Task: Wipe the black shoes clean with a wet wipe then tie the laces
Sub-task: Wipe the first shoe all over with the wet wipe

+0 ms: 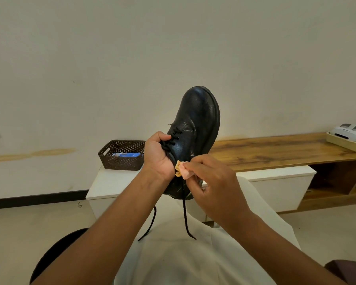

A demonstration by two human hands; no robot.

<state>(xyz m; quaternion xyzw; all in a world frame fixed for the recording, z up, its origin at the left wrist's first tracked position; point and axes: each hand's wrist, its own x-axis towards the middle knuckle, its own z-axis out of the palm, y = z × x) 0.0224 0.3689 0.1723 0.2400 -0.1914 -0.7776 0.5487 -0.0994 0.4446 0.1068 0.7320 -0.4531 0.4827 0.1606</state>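
My left hand [157,155] grips black shoe [195,130] at lace area, toe up, held above lap. Right hand [212,182] fingers pinch wipe [182,170] against shoe's side. Laces [185,214] hang untied.

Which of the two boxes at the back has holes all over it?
The dark brown basket, left of the black shoe. Its walls are dotted with holes; the cream tray on the wooden shelf at far right has plain walls.

Basket [121,159] just left of shoe [195,124]
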